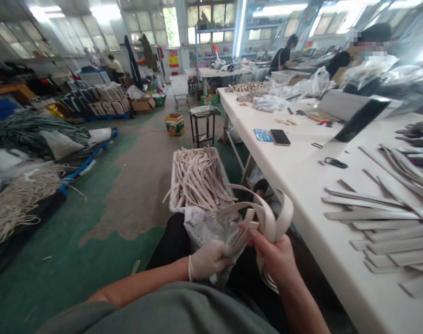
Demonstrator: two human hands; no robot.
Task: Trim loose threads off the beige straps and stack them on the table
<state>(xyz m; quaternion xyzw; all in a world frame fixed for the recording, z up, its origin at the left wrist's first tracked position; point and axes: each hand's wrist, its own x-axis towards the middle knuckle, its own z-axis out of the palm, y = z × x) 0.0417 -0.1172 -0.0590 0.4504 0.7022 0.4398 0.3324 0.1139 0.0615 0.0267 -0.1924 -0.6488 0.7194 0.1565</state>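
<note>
My right hand (276, 253) is bare and closed around several pale beige straps (267, 218), whose free ends loop up and over toward the bin. My left hand (209, 260) wears a white glove, and its fingers are wrapped round the lower part of the same bundle, low over my lap. A clear plastic bag (209, 227) lies across my knees, partly behind the gloved hand. Just beyond it stands a white bin (172, 185) heaped with many beige strips (200, 176). The exact grip of the left fingertips is hard to make out.
On my right a long white table (267, 162) carries laid-out straps (388, 222), a phone (280, 137) and a dark upright panel (362, 119). Beyond are a small black stool (202, 123), a carton (174, 124) and co-workers. Cord piles (23, 199) lie at left.
</note>
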